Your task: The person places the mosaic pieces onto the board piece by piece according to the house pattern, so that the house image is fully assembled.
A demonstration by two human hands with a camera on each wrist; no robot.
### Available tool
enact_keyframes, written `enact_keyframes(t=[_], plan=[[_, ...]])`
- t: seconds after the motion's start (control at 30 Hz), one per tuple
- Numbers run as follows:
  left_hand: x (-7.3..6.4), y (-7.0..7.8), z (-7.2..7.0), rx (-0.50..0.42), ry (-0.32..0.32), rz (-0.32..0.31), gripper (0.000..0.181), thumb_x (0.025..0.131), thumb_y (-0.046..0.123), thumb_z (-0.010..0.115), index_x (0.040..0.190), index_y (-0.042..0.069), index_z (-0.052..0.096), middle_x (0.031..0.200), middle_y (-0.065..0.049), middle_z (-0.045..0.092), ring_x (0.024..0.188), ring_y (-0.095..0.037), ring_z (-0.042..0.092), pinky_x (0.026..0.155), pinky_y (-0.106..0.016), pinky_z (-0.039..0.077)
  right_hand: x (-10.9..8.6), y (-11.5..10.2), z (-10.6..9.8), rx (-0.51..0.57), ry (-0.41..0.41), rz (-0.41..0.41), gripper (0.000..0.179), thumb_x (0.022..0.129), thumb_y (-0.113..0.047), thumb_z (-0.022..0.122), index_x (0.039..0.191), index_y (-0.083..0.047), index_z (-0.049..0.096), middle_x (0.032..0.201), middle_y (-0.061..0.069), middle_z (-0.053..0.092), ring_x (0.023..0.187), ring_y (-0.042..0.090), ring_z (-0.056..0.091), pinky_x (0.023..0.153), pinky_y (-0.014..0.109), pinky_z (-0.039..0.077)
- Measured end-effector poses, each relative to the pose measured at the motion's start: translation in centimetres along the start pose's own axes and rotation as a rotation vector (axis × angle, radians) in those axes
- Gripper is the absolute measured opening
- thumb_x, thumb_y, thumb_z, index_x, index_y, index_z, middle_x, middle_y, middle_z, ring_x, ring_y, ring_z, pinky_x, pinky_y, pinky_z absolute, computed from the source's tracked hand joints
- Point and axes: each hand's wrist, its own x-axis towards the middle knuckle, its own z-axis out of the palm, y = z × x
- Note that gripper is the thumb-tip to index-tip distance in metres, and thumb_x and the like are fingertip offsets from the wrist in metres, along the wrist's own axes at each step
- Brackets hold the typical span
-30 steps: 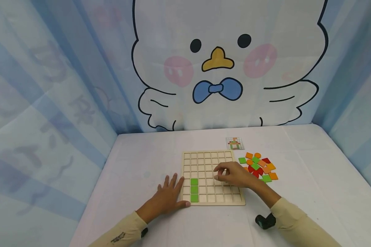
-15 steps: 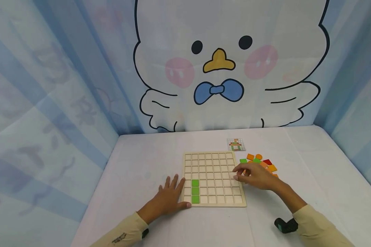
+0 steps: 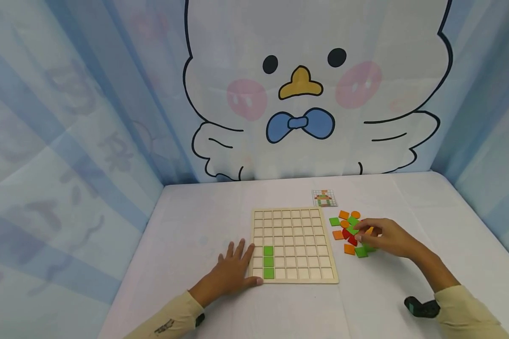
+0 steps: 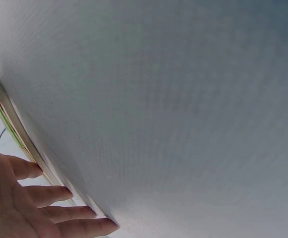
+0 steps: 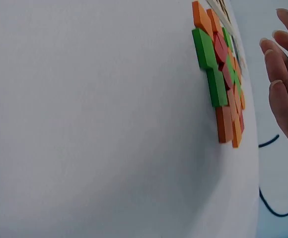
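I rest my spread left grip (image 3: 232, 268) against the board (image 3: 299, 231) and, with my right grip (image 3: 388, 237) parted and empty over the tiles (image 3: 352, 240) beside it, I'd best pinch just one by its edges, leaving its neighbours undisturbed.

Behind the desk (image 3: 297, 310) hung a curtain (image 3: 343, 153) printed with a large white bird (image 3: 301, 33) with a yellow beak (image 3: 301, 88), pink cheeks (image 3: 358, 84) and a blue bow tie (image 3: 298, 123). White cloth (image 3: 195, 216) covered the desk. Pale blue drapes (image 3: 46, 202) flanked it, the left one bearing blurred grey markings (image 3: 118, 151), perhaps lettering.
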Motion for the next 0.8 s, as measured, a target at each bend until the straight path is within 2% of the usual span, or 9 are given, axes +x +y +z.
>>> enact_keyframes(t=[0.13,0.27,0.53,0.8], plan=[[-0.1,0.0,-0.1,0.003,0.002,-0.002,0.098,0.083,0.075,0.050,0.156,0.014,0.025,0.161,-0.021,0.020,0.144,-0.052,0.021,0.102,-0.070,0.034,-0.5,1.1,-0.7,0.010,-0.026,0.048,0.040,0.091,-0.033,0.069,0.120,-0.005,0.067,0.110,0.012,0.065,0.081,0.018,0.056,0.062,0.024,0.052],[-0.1,0.0,0.0,0.006,0.000,-0.005,0.099,0.083,0.076,0.049,0.156,0.014,0.024,0.161,-0.021,0.019,0.144,-0.052,0.021,0.102,-0.069,0.034,-0.9,2.0,-0.9,-0.007,-0.033,0.066,0.038,0.089,-0.028,0.072,0.119,-0.006,0.067,0.115,0.016,0.066,0.079,0.017,0.055,0.061,0.024,0.050],[-0.3,0.2,-0.3,-0.002,-0.011,-0.004,0.098,0.083,0.074,0.052,0.156,0.013,0.025,0.161,-0.022,0.020,0.144,-0.052,0.021,0.103,-0.069,0.034,-1.4,3.7,-1.0,-0.066,-0.041,0.067,0.036,0.084,-0.019,0.075,0.116,-0.004,0.067,0.113,0.015,0.064,0.073,0.013,0.049,0.061,0.021,0.047],[-0.1,0.3,-0.4,-0.004,-0.013,-0.012,0.098,0.084,0.074,0.051,0.156,0.013,0.024,0.161,-0.021,0.019,0.144,-0.051,0.020,0.103,-0.069,0.034,-1.5,4.7,-1.3,-0.079,-0.051,0.078,0.035,0.084,-0.020,0.076,0.114,-0.005,0.067,0.111,0.014,0.064,0.074,0.013,0.048,0.062,0.021,0.045]])
